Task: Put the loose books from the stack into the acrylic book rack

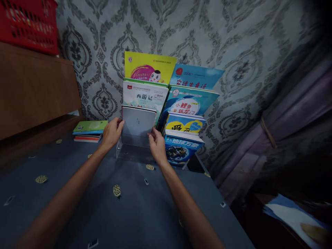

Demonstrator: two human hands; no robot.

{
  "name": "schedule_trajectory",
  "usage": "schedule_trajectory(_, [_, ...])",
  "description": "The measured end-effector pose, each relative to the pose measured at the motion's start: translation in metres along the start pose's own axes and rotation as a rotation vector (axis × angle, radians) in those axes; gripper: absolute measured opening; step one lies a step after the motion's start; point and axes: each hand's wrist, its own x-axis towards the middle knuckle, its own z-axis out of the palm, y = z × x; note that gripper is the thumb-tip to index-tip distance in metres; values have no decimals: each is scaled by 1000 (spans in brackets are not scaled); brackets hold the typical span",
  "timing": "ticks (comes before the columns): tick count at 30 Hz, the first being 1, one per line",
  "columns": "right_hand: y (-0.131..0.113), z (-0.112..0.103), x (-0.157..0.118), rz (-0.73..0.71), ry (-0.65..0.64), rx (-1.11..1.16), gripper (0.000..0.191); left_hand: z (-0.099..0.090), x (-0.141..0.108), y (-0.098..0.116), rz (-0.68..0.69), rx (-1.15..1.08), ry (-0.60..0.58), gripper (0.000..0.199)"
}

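Note:
A plain grey book [138,122] stands upright in a clear stand [135,154], in front of a white book [145,95] and a yellow-green one [150,67]. My left hand [112,132] grips its left edge, fingers behind the cover. At its lower right edge is my right hand [157,143], thumb and fingers pressed together on it. To the right, blue books stand in stepped rows, with a blue book showing the earth [178,150] at the front.
A small pile of books [89,129] lies at the left on the dark blue tablecloth [116,214]. A wooden cabinet [38,90] with a red basket [31,26] stands at the left. Patterned wall behind; purple curtain [241,155] at the right.

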Motion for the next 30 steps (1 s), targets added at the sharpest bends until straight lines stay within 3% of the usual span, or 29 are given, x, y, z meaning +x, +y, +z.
schedule_trajectory(7, [-1,1,0,7,24,31,50,-5,7,11,-86,173,-84,40])
schedule_trajectory(13, [0,2,1,12,25,1,56,-4,8,15,-78,283,-71,40])
schedule_trajectory(30, [-1,0,1,-14,-28,-45,54,-3,4,5,-25,99,-52,28])
